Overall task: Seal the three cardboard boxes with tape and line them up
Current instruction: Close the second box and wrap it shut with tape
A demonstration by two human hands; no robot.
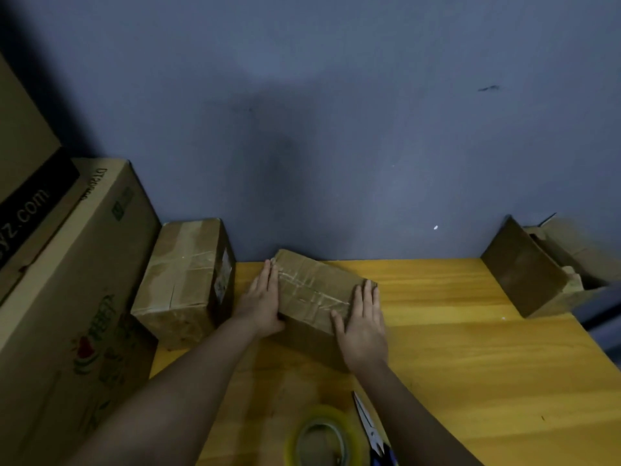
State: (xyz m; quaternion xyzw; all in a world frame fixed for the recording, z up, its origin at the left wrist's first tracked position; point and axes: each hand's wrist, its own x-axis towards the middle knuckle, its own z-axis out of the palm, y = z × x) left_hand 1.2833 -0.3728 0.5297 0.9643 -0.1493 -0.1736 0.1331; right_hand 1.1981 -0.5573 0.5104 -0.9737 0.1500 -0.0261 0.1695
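A small taped cardboard box (312, 290) lies at an angle in the middle of the yellow wooden table (470, 364), near the wall. My left hand (263, 302) presses flat against its left side with straight fingers. My right hand (363, 322) lies flat on its right end, thumb on the top face. A second taped box (183, 280) stands to the left, apart from the first. A third box (531, 270) with open flaps sits at the far right. A roll of clear tape (321, 435) and scissors (369, 428) lie at the near edge, between my forearms.
Large printed cartons (67, 280) are stacked along the left, one leaning on another. A blue-grey wall (336, 129) closes the back of the table. The table's right edge curves away near the open box.
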